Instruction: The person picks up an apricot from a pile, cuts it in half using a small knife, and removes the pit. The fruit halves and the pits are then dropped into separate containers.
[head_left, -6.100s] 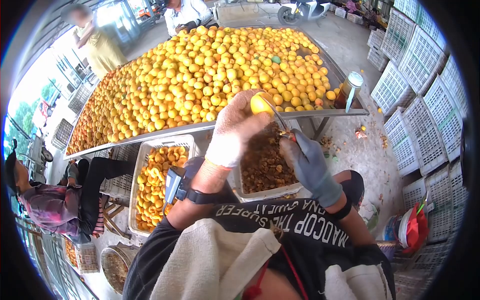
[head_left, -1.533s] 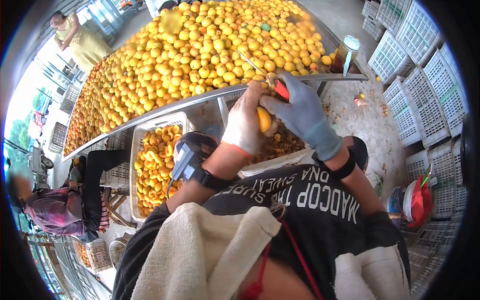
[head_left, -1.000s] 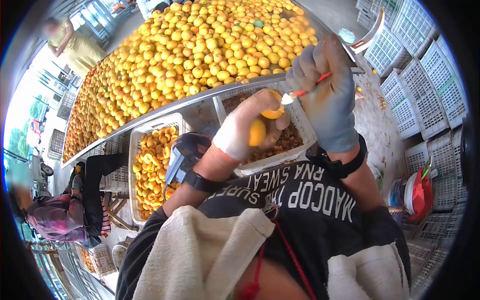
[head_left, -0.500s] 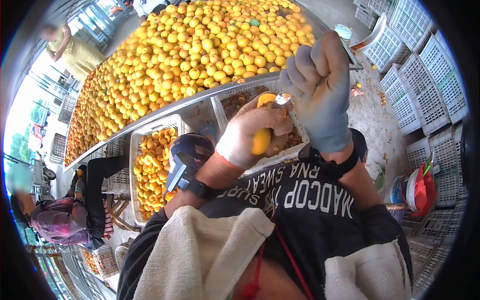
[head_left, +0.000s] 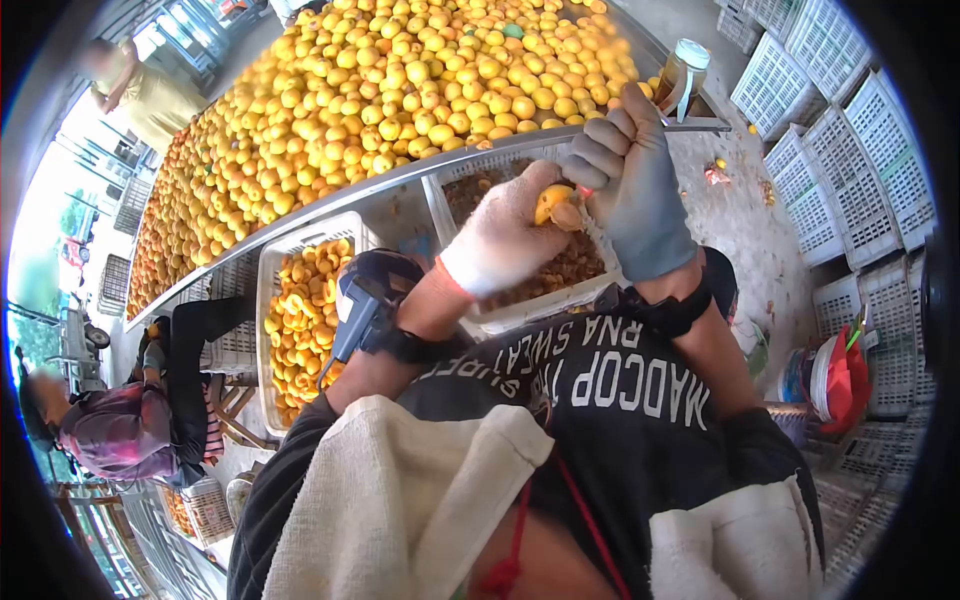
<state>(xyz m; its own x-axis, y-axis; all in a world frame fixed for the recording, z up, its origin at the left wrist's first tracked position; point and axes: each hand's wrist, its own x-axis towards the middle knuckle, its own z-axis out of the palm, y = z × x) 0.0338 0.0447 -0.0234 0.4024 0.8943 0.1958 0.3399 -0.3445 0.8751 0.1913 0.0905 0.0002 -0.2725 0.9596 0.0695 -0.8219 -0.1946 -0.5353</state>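
My left hand (head_left: pixel 510 235), in a pale knit glove, grips a yellow fruit (head_left: pixel 553 205) with a brownish pit or flesh showing at its lower side. Close on its right, my right hand (head_left: pixel 640 190) in a grey-blue glove is closed in a fist round a small tool; only a reddish bit (head_left: pixel 584 191) shows beside the fruit, the rest is hidden in the fingers. Both hands hang over a white crate (head_left: pixel 540 310) of brown pits and scraps, in front of a metal-edged table (head_left: pixel 340 195) heaped with yellow fruit (head_left: pixel 400 90).
A white crate (head_left: pixel 265 350) of halved orange fruit stands at the left. A lidded jar (head_left: pixel 683 75) sits at the table's right corner. Stacked crates (head_left: pixel 845 175) and a red bag (head_left: pixel 850 385) are on the right. One person (head_left: pixel 125 430) sits at left; another (head_left: pixel 150 100) stands beyond.
My left hand has turned and shifted up, bringing the fruit's brownish side into view. My right fist has moved slightly down, uncovering the jar. The bright tool tip no longer shows.
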